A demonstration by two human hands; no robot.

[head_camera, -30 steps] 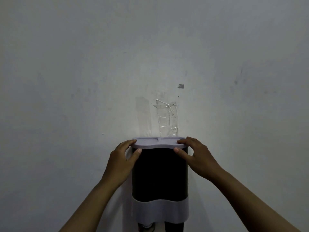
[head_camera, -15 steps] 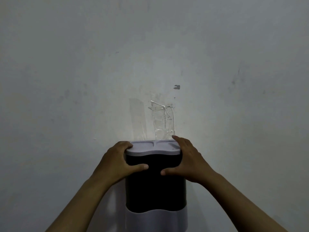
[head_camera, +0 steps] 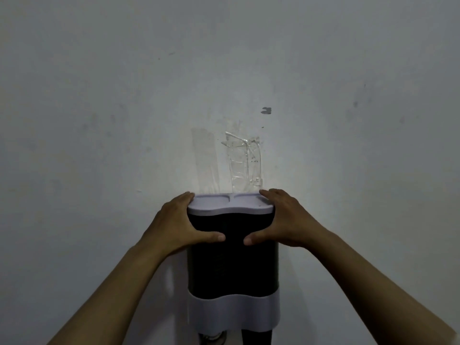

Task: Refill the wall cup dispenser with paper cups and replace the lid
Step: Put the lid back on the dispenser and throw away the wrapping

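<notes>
A dark wall cup dispenser (head_camera: 232,265) with a pale band across its lower part hangs on the wall at centre bottom. Its pale lid (head_camera: 230,204) sits flat on top. My left hand (head_camera: 178,226) grips the dispenser's upper left side, fingers reaching behind the lid's corner and thumb across the dark front. My right hand (head_camera: 283,220) grips the upper right side the same way, thumb pointing left on the front. The two thumbs nearly meet. No paper cups can be made out through the dark body.
The dispenser is fixed to a plain grey-white wall (head_camera: 99,120). Strips of clear tape (head_camera: 242,161) stick to the wall just above the lid. A small dark mark (head_camera: 266,110) sits higher up. Two outlets show at the dispenser's bottom edge (head_camera: 211,339).
Both hands went from holding the lid's edges with their fingertips to wrapping round the dispenser's top, thumbs across the front. Since half a second ago they hold still.
</notes>
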